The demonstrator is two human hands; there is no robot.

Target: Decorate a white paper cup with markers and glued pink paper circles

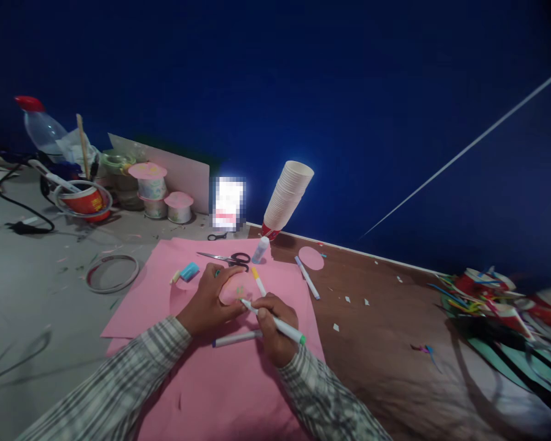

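My left hand (211, 300) grips a round pink paper piece (232, 290) by its edges, thumb at the near side and fingers at the far side. A small green and yellowish drawing shows on its face; what lies under it is hidden. In my right hand (278, 331) is a white marker pen (288, 331) with a green end, its tip touching or very near the paper piece. Below both hands lie pink paper sheets (220, 398). Black-handled scissors (220, 257), a glue bottle (260, 250), a yellow-capped marker (258, 280) and a dark-capped marker (236, 338) are close by.
A tall leaning stack of paper cups (288, 196) stands against the blue wall. Decorated pink-topped cups (180, 207), a red cup (85, 202) and a tape roll (112, 274) are at left. A pink paper circle (311, 258) and purple-capped marker (307, 278) lie right; craft clutter (500, 306) farther right.
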